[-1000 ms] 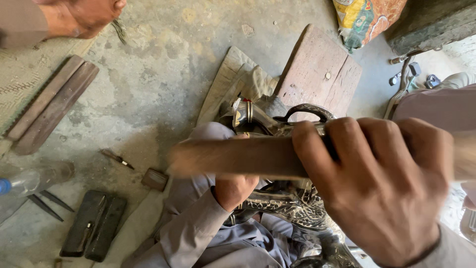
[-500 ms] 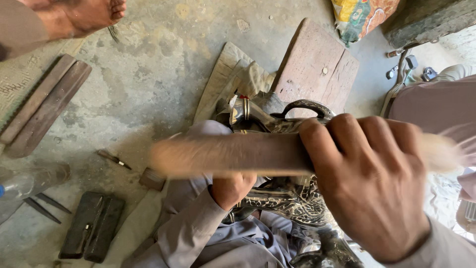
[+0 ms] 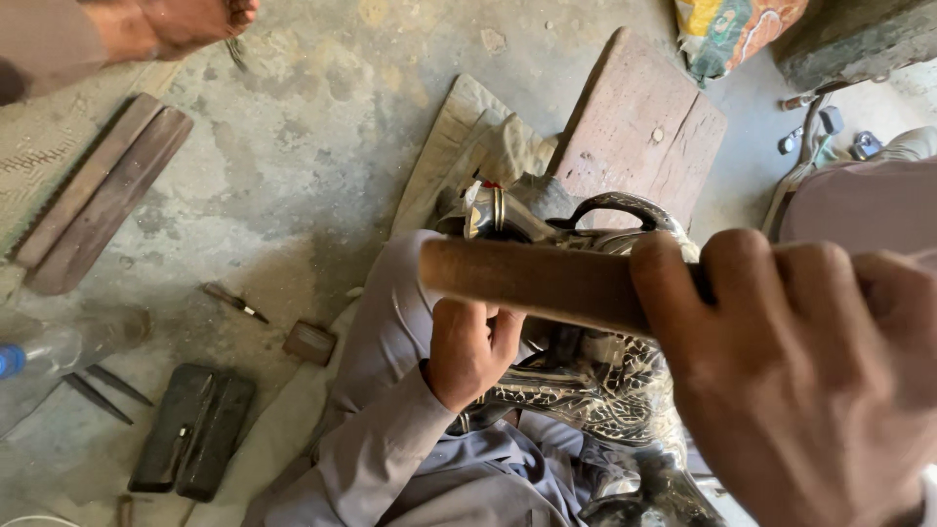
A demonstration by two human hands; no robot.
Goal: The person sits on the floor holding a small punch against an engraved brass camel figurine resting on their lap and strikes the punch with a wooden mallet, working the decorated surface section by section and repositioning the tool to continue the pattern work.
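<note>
A wooden mallet handle (image 3: 537,283) is clenched by the right hand (image 3: 810,381) for striking; the engraved metal vessel (image 3: 586,390) is steadied by the left hand (image 3: 468,351), fingers closed against it.

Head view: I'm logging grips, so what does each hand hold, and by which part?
Right hand grips wooden handle at its near end. Left hand steadies the engraved metal vessel at its side.

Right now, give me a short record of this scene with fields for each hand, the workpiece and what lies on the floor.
right hand: wrapped around a wooden stick
left hand: pressed on the ornate metal piece in the lap
floor left: two dark flat bars, wooden slats, small chisel
floor ahead: wooden block
</note>
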